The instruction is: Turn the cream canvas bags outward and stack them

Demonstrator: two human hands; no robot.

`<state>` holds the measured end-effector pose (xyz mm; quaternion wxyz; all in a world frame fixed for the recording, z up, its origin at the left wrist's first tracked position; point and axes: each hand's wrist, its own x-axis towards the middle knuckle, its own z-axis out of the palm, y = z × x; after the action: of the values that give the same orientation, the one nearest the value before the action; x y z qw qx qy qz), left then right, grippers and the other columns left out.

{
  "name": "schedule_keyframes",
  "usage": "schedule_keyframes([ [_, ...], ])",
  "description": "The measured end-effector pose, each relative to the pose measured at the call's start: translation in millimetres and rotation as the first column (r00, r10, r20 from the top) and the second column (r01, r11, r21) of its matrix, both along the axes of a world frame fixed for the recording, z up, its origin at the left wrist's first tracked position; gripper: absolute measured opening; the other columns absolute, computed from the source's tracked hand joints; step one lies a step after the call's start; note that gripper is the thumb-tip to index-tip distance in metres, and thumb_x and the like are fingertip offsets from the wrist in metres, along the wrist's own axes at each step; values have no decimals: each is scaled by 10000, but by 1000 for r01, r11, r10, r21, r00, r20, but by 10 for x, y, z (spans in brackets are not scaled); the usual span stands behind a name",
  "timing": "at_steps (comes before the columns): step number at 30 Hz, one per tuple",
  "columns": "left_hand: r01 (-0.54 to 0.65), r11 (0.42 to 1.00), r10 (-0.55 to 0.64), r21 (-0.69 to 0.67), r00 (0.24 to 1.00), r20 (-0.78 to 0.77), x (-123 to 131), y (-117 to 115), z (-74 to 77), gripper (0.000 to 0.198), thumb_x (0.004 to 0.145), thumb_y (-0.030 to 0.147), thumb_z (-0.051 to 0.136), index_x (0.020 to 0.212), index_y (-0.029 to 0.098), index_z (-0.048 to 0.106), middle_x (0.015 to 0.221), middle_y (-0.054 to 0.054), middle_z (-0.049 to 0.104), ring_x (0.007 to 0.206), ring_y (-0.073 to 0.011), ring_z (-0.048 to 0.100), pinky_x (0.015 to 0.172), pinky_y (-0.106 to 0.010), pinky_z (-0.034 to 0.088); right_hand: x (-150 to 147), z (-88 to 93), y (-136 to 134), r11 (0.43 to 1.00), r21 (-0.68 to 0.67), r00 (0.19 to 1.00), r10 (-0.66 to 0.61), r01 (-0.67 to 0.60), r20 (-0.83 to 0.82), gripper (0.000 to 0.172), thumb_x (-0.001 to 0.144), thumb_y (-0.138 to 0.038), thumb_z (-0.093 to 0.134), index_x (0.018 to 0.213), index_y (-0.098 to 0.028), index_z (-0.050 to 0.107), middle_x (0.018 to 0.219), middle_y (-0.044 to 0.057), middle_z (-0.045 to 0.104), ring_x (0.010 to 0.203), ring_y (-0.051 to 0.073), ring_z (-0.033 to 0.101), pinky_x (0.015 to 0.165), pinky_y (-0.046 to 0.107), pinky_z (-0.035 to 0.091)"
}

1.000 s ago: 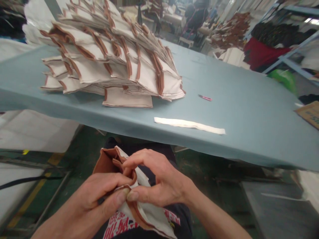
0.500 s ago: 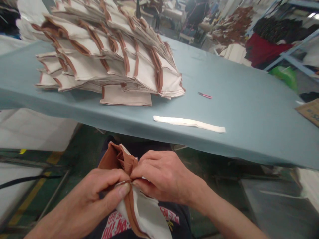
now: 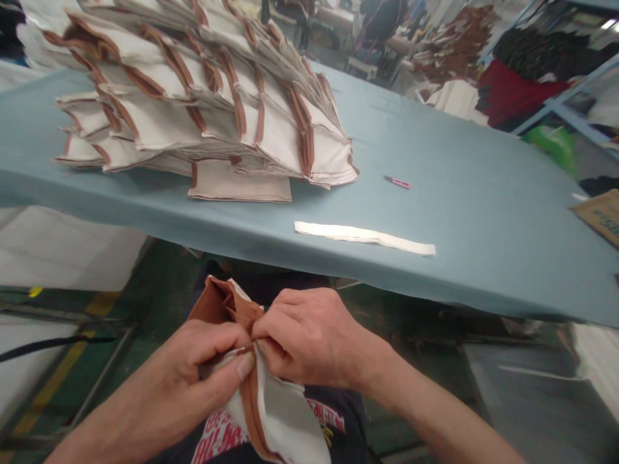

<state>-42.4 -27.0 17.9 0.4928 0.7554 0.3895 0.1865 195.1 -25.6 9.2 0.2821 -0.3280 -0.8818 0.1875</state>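
Over my lap I hold a sewn fabric piece (image 3: 289, 412), off-white with brown edging and a brown inner side. My left hand (image 3: 206, 367) pinches its brown-edged seam between thumb and forefinger. Right against those fingertips, my right hand (image 3: 309, 335) grips the same seam with curled fingers. The brown part of the piece stands up behind both hands, folded open at the top. My fingers hide the exact spot where they meet on the seam.
A large pile of similar off-white and brown pieces (image 3: 217, 109) lies on the blue-covered table (image 3: 464, 212). Near its front edge is a white fabric strip (image 3: 365, 236), with pink-handled thread snips (image 3: 397, 182) beyond. A cardboard box (image 3: 599, 216) stands at the right edge.
Both hands stay on the seam, with my right fingers drawn slightly tighter. The view has shifted a little; the fabric piece is in nearly the same place.
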Motion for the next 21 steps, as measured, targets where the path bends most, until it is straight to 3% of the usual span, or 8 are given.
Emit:
schedule_keyframes([
  [4, 69, 997, -71, -47, 996, -56, -35, -24, -74, 406, 1035, 356, 538, 650, 227, 514, 615, 68, 444, 549, -105, 468, 519, -185, 347, 25, -28, 30, 944, -312, 989, 69, -108, -132, 147, 958, -136, 620, 862, -233, 676, 771, -16, 728, 701, 149, 645, 666, 274, 440],
  [7, 69, 994, -75, -87, 995, -67, -18, 0, -69, 430, 1040, 412, 505, 651, 231, 481, 620, 63, 427, 560, -110, 458, 531, -200, 340, 29, -1, 39, 909, -402, 990, 66, -112, -127, 149, 954, -136, 642, 840, -231, 659, 773, -26, 706, 702, 137, 632, 672, 262, 433],
  [12, 139, 969, -147, -204, 989, -23, 0, 39, -3, 386, 1007, 412, 446, 660, 251, 395, 623, 71, 338, 556, -107, 363, 519, -230, 288, -21, 153, -23, 968, -235, 993, 103, -88, 53, 179, 1047, -169, 606, 910, -219, 710, 837, 14, 779, 805, 173, 705, 687, 292, 459],
  [15, 154, 972, -170, -178, 982, -77, -27, -7, -24, 345, 991, 360, 429, 667, 242, 417, 641, 67, 349, 569, -108, 383, 548, -242, 293, -79, 218, -108, 996, -47, 978, 84, -77, 192, 250, 1083, -146, 556, 899, -198, 717, 779, 33, 760, 720, 190, 659, 655, 325, 467],
  [18, 152, 979, -173, -137, 973, -151, -32, -80, -94, 296, 968, 284, 451, 684, 236, 519, 632, 62, 499, 586, -119, 528, 592, -249, 347, -124, 226, -172, 993, 78, 952, 57, -84, 302, 257, 1073, -88, 544, 911, -178, 722, 697, 40, 709, 657, 215, 605, 656, 353, 499],
  [21, 64, 997, -68, -35, 985, -156, 3, -125, -172, 331, 1034, 307, 480, 790, 259, 699, 723, 36, 761, 652, -166, 732, 639, -266, 441, -125, 175, -162, 996, 44, 919, 51, -74, 391, 203, 1083, -111, 580, 962, -169, 732, 733, 56, 736, 675, 230, 613, 644, 356, 508],
])
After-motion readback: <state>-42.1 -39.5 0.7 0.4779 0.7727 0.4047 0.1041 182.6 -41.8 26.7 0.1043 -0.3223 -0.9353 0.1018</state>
